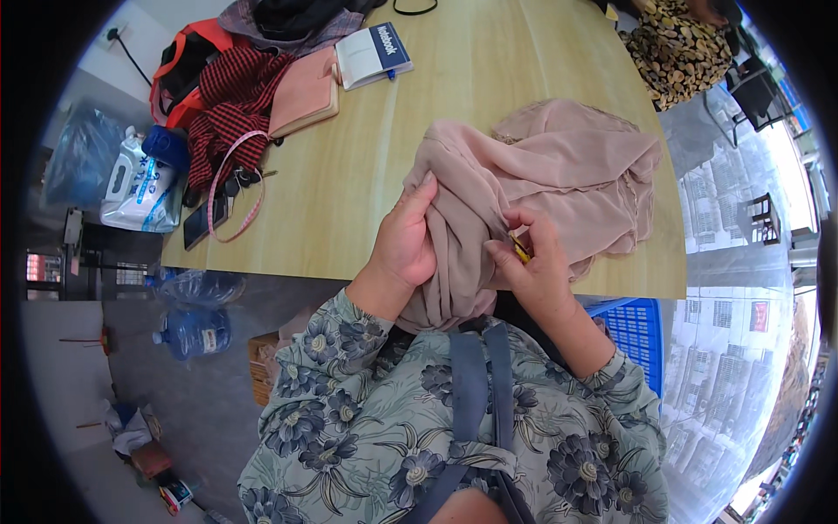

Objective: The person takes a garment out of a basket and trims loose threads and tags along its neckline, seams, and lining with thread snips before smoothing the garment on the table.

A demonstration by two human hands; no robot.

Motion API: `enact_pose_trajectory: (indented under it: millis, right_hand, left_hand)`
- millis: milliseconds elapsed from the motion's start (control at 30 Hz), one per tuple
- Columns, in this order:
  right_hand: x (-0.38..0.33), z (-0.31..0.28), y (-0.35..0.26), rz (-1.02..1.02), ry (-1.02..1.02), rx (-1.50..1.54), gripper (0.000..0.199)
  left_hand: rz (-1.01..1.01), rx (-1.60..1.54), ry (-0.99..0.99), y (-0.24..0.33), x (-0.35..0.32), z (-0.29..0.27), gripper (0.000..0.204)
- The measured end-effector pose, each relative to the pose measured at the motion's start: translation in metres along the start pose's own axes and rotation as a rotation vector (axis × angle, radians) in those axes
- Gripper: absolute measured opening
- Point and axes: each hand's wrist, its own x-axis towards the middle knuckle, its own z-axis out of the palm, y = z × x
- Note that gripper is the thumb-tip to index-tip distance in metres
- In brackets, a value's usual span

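Fingers (425,196) of left hand (403,240) gripping pink fabric (559,166), right hand (537,262) pinching yellow tool (520,250)

Cloth (559,175) lies on the surface (489,79) near its front edge; books (336,74) and a tape measure (234,188) lie far left.

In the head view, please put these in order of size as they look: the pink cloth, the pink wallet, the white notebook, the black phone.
Largest to smallest:
1. pink cloth, held by the left hand and right hand
2. pink wallet and white notebook: they look alike, so I do not rank them
3. black phone
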Motion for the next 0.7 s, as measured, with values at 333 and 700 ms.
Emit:
enact_pose_trajectory:
  millis: [333, 700]
  right_hand:
    - [-0.007, 0.011, -0.007, -0.35, -0.142, -0.325, 0.036]
    - [-0.002, 0.008, 0.008, -0.05, -0.04, 0.081, 0.024]
  left_hand:
    - [-0.002, 0.078, -0.042, -0.005, -0.01, -0.006, 0.038]
    - [-0.015, 0.15, 0.017, -0.002, -0.011, -0.001, 0.032]
